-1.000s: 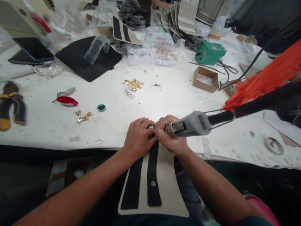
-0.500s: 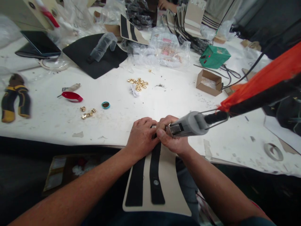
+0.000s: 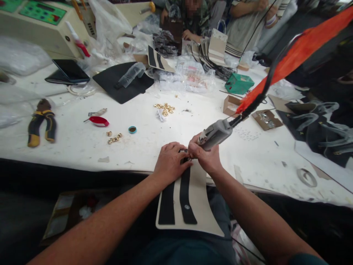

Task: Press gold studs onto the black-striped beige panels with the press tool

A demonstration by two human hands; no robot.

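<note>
Beige panel (image 3: 200,195) is held across the near edge of the tabletop (image 3: 140,156) under the left hand (image 3: 172,162) (pinch or press unclear), likely against shifting, while the grey power tool (image 3: 219,133), clamped in the right hand (image 3: 205,155), is aimed at it.

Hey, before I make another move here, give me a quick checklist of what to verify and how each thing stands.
1. Right hand gripping the grey tool: ok.
2. Left hand resting on the beige panel: ok.
3. Whole panel supported by the table: not ok, its near end extends past the edge.
4. Tool tip correctly placed: cannot tell, hidden at the hands.
5. Pliers away from both hands: ok, far to the left.
</note>
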